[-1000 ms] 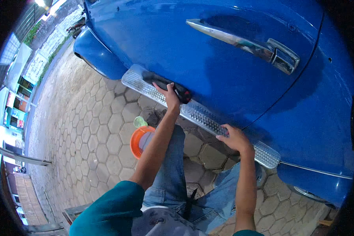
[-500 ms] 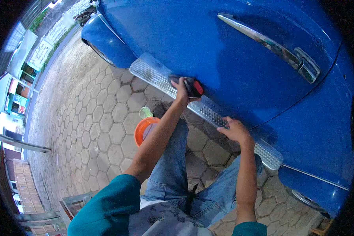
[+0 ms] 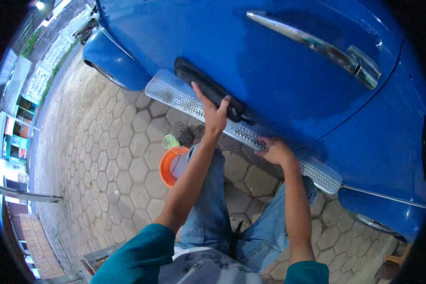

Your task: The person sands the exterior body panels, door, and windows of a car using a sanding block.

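Note:
My left hand (image 3: 215, 113) is closed on the near side of a long black object (image 3: 206, 87), which lies slantwise against the lower door. Dark, soft-looking edges show on it, but its exact kind is unclear. Beneath runs the car's silver running board (image 3: 175, 98), its top covered in raised dots. Farther right, my right hand (image 3: 277, 152) grips the running board, thumb near the front edge and fingers over the top. Above both hands rises the blue car door (image 3: 194, 33), with a darker patch across its middle.
An orange basin (image 3: 168, 163) with pale liquid stands by my left knee, a small green cup-like thing (image 3: 169, 141) behind it. The front fender (image 3: 118, 59) bulges at far left. A chrome handle (image 3: 317, 45) juts from the door. Hexagonal paving (image 3: 113, 156) lies below.
The black object has turned in my left hand: its long side now shows and the red end is out of sight. My right hand stays on the running board. The view has shifted slightly.

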### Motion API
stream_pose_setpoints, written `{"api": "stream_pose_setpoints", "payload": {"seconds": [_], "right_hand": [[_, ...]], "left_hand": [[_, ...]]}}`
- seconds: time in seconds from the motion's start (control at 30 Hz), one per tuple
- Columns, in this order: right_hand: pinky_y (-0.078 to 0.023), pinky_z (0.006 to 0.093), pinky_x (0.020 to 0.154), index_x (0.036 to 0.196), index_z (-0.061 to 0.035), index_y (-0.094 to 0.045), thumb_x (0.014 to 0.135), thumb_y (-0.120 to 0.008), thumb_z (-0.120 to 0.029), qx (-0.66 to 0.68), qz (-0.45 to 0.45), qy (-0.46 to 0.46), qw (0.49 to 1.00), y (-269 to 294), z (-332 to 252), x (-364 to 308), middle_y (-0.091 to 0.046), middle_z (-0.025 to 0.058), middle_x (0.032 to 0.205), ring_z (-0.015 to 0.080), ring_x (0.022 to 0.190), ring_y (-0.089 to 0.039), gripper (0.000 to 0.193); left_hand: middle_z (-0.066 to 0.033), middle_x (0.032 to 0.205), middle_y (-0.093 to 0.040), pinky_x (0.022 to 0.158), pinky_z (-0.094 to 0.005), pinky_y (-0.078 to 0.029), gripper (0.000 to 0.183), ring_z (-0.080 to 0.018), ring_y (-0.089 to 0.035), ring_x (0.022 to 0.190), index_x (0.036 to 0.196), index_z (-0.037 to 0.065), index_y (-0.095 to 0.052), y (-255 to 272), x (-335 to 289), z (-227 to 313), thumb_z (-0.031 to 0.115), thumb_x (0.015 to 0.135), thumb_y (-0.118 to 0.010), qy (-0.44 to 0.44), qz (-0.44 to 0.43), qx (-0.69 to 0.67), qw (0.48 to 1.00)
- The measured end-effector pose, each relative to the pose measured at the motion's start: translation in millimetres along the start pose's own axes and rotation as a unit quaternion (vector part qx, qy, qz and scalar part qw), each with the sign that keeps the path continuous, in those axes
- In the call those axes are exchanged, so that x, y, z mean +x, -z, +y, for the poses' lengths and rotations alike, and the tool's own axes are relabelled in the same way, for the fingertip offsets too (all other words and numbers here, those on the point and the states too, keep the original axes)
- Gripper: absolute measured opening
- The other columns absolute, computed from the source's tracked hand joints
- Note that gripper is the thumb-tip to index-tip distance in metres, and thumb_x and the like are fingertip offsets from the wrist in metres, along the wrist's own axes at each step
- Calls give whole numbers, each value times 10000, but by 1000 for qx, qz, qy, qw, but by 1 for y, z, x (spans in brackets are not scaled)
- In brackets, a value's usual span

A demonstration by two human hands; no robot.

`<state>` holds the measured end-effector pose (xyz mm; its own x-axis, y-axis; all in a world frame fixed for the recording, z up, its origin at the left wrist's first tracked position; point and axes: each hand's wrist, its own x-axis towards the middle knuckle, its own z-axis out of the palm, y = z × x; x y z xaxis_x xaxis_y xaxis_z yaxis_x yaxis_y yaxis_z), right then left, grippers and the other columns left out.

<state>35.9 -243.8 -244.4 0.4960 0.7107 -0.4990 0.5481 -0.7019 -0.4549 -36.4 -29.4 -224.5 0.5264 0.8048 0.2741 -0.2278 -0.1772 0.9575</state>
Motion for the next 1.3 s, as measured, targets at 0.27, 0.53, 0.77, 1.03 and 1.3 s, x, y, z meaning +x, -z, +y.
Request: {"api": "stream_pose_setpoints", "payload": {"seconds": [0.27,0.53,0.77,1.03,1.3], "right_hand": [[-408,453,1067,1419,-126,-463,853,-655,-503,22,-11,-16,1000,10,6,-9,-519,233,1368,364,1271,-506,707],[-405,449,1072,1435,-123,-439,851,-657,-488,19,-26,-18,999,14,7,-11,-492,221,1403,372,1284,-491,722],[-422,452,1054,1427,-120,-457,833,-681,-485,41,-10,-32,999,12,11,-27,-506,229,1385,377,1270,-503,732],[-421,442,1054,1398,-107,-490,819,-693,-503,47,-10,-2,999,13,4,-15,-522,221,1376,381,1246,-524,731],[-448,428,1021,1396,-103,-496,812,-698,-509,39,-14,-19,999,17,19,-25,-588,224,1296,373,1197,-570,739]], "left_hand": [[-269,1266,-483,962,-387,-410,997,-347,-535,1038,1522,99,166,-9,3,-9,192,866,-579,72,115,38,990],[-266,1227,-521,911,-376,-443,961,-325,-568,974,1542,98,90,-27,-17,15,113,854,-581,-105,60,107,987],[-261,1376,-422,1029,-390,-358,965,-347,-488,1129,1552,132,93,-25,-14,14,175,845,-563,31,93,34,995],[-233,1257,-529,913,-403,-437,939,-339,-569,972,1559,154,45,2,21,-25,229,855,-572,67,210,18,975],[-226,1139,-580,882,-374,-462,1019,-307,-582,950,1553,165,90,-28,-9,-3,133,818,-615,-63,67,6,996]]}}
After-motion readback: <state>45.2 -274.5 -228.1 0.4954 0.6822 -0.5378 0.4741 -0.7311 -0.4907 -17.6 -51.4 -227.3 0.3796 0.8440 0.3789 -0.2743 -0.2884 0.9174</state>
